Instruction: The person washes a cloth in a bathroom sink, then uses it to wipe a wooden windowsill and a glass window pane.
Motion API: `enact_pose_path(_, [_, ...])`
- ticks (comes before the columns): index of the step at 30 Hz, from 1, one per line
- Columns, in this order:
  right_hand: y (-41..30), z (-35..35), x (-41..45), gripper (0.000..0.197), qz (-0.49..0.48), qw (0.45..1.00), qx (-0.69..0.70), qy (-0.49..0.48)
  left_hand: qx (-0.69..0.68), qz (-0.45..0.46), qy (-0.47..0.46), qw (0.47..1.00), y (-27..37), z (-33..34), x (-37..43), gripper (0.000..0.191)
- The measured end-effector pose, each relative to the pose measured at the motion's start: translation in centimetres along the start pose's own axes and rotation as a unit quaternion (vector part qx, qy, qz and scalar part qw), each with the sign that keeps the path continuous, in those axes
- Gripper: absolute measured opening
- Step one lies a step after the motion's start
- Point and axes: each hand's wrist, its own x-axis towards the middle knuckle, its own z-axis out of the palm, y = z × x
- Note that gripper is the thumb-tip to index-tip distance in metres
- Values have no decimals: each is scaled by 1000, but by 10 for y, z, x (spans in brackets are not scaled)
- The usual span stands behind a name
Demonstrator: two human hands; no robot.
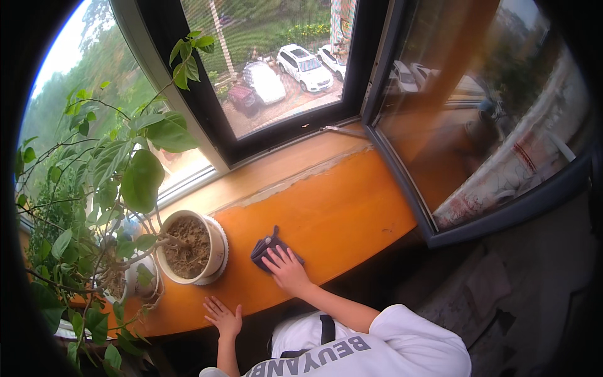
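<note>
My right hand (286, 267) lies palm down on a folded dark grey cloth (266, 249), pressing it against the orange wooden windowsill (320, 207). The fingers are spread slightly over the cloth, whose far corner sticks out beyond them. To the left, my left hand (223, 316) rests flat at the sill's near edge with its fingers apart and nothing in it. Just beyond that hand stands a round cream plant pot (216, 249) of dry soil on a white saucer (225, 257), with a woody stem leaning left out of it.
Leafy potted plants (142, 181) crowd the left side, with a second white pot (141, 278) beside the first. An open dark-framed window sash (400, 179) reaches inward on the right. A rough strip of filler (282, 181) runs along the sill. Parked cars show outside.
</note>
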Motion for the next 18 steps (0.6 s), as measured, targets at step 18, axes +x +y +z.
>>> enact_pose_path(18, [157, -24, 86, 50, 108, 990, -61, 65, 4, -15, 15, 1000, -1, 6, 5, 91])
